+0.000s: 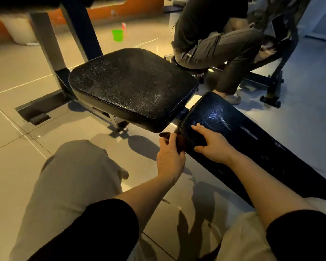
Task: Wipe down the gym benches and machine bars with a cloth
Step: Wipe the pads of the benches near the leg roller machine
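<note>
Left hand (169,155) pinches a dark brown crumpled cloth (179,142) against the near end edge of the long glossy black padded backrest (233,129); right hand (213,144) lies flat on that pad, fingers spread, steadying it; step in hand: wiping the pad's end; streaks suggest its top is damp; next, probably, the textured black square seat pad (132,85) beside it.
</note>
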`<state>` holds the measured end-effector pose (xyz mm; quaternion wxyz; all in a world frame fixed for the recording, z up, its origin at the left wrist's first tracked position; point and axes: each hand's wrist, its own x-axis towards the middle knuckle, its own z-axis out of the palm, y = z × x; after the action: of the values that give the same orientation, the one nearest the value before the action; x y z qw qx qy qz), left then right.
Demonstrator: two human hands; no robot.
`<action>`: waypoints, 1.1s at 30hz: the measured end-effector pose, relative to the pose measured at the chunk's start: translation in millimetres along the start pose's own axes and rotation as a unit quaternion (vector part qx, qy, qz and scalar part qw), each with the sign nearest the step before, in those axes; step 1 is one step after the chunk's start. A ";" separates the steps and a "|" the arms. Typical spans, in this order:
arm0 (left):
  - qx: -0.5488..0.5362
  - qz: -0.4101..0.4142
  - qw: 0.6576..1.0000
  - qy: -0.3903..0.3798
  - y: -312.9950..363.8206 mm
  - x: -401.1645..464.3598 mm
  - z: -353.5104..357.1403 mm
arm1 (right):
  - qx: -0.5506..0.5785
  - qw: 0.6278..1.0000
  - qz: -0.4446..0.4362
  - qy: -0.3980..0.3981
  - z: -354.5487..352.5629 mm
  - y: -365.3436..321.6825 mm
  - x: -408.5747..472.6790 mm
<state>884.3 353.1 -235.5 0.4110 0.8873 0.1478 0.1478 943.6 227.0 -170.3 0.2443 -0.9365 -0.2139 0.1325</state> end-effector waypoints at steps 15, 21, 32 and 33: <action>-0.191 -0.050 0.975 0.098 -2.1 2.0 11.1 | -0.036 0.999 0.003 0.007 3.2 -5.6 4.2; -0.134 -0.089 0.986 0.032 -12.0 -23.0 32.8 | -0.054 0.999 -0.001 0.008 10.6 -5.7 4.8; -0.155 -0.066 0.975 0.144 -0.1 -8.4 32.4 | 0.041 0.999 0.005 0.004 3.9 -1.4 -0.4; -0.144 -0.098 0.978 0.116 -5.5 -8.9 34.0 | 0.042 0.999 0.003 0.002 3.6 -0.9 -0.4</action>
<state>888.4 329.7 -262.1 0.5271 0.7768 0.2583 0.2281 941.7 228.9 -172.9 0.2834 -0.9264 -0.2045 0.1404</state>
